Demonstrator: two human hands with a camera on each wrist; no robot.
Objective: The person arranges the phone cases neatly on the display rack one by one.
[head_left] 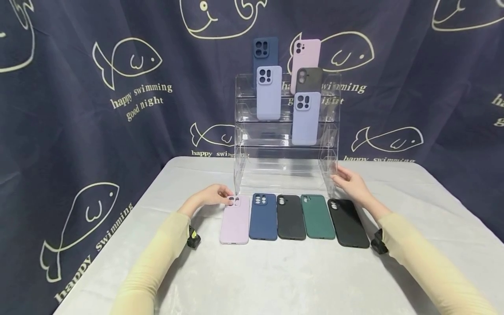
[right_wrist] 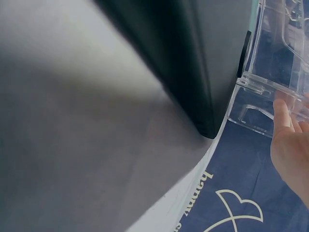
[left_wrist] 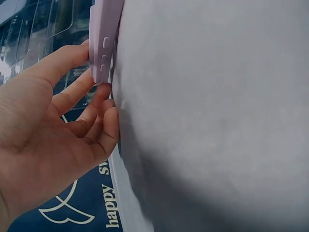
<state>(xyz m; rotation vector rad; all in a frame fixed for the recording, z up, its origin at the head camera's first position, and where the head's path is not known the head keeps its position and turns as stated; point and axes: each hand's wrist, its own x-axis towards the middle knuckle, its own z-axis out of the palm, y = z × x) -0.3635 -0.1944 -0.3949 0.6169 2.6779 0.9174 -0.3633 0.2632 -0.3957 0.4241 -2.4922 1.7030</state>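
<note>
Hands of a person in pale yellow sleeves reach across a grey tabletop [head_left: 275,280] toward a clear acrylic display stand [head_left: 285,131] holding several phone cases. The left hand [head_left: 214,194] pinches the top end of a lilac phone case [head_left: 235,221], thumb and fingers curled round its edge near the camera cutout; the case lies flat at the left end of a row, just beside a blue case [head_left: 263,217], then a black case [head_left: 291,217], a green case [head_left: 317,217] and another black case [head_left: 348,223]. The right hand [head_left: 350,183] is spread, fingers relaxed, touching or nearly touching the stand's right side. Risk, as a judgement: the grip on the lilac case looks slight, so it may slip when lifted or nudge the blue case beside it. A knock from the right hand could shift the light stand and topple the cases leaning on its tiers.
</note>
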